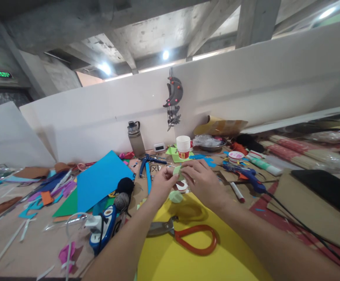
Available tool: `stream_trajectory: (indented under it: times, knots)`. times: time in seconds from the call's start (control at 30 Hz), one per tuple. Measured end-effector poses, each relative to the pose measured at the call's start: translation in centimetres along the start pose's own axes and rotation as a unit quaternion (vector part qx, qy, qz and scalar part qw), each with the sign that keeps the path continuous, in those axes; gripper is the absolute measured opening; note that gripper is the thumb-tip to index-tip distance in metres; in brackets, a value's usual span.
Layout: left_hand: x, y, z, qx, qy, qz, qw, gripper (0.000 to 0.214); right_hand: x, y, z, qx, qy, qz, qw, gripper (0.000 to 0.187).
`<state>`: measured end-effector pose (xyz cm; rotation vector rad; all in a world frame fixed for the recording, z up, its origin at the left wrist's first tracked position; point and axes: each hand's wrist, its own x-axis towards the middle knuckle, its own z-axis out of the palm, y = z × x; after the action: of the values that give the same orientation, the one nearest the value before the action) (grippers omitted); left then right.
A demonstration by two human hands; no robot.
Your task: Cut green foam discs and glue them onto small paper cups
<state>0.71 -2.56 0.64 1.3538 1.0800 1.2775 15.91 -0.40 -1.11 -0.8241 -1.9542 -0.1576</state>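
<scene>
Between my two hands is a small pale green paper piece (177, 171), held up over the table. My left hand (164, 182) pinches its left side with thumb and forefinger. The fingers of my right hand (202, 177) are closed at its right edge. Just below lies another pale green round piece (176, 196) on a yellow sheet (228, 257). Scissors with red-orange handles (197, 239) rest on that sheet, nearer to me, partly behind my left forearm. A white round item (183, 186) shows between my hands, partly hidden.
A blue sheet (102, 183), yarn balls (125, 185) and a blue power strip (103, 230) lie left. Paper cups (183, 146) and a bottle (135, 140) stand at the back. On the right are a glue gun (246, 175), its cord, a marker (237, 192) and a black flat object (328, 191).
</scene>
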Motion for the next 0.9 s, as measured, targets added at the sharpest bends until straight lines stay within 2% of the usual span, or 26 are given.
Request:
stream_trajectory:
  times: [0.13, 0.23, 0.3, 0.37, 0.43, 0.5, 0.57, 0.67, 0.9]
  knots:
    - [0.1, -0.1, -0.1, -0.012, -0.002, -0.008, 1.000, 0.037, 0.0, 0.4, 0.5, 0.124, 0.008, 0.102, 0.987, 0.019]
    - [0.4, -0.7, -0.4, -0.050, -0.008, -0.018, 0.999, 0.039, 0.1, 0.8, 0.9, 0.250, -0.018, 0.227, 0.941, 0.017]
    - [0.7, -1.1, -0.6, -0.089, -0.011, -0.027, 0.996, 0.040, 0.1, 1.0, 1.2, 0.351, -0.030, 0.303, 0.886, 0.016]
    - [0.9, -1.4, -0.8, -0.128, -0.007, -0.038, 0.991, 0.040, 0.2, 1.1, 1.4, 0.463, -0.048, 0.356, 0.810, 0.021]
    - [1.0, -1.5, -0.9, -0.157, 0.001, -0.048, 0.986, 0.042, 0.2, 1.1, 1.6, 0.553, -0.064, 0.382, 0.738, 0.028]
    - [1.1, -1.5, -1.0, -0.176, 0.010, -0.056, 0.983, 0.043, 0.3, 0.9, 1.5, 0.601, -0.078, 0.393, 0.691, 0.034]
    - [1.1, -1.5, -1.1, -0.185, 0.016, -0.064, 0.981, 0.043, 0.4, 0.6, 1.2, 0.620, -0.086, 0.399, 0.670, 0.039]
    - [1.2, -1.6, -1.3, -0.187, 0.013, -0.083, 0.979, 0.043, 0.5, 0.3, 0.9, 0.634, -0.090, 0.403, 0.654, 0.042]
    - [1.2, -1.8, -1.4, -0.192, -0.028, -0.114, 0.974, 0.039, 0.4, 0.6, 1.0, 0.651, -0.101, 0.394, 0.640, 0.040]
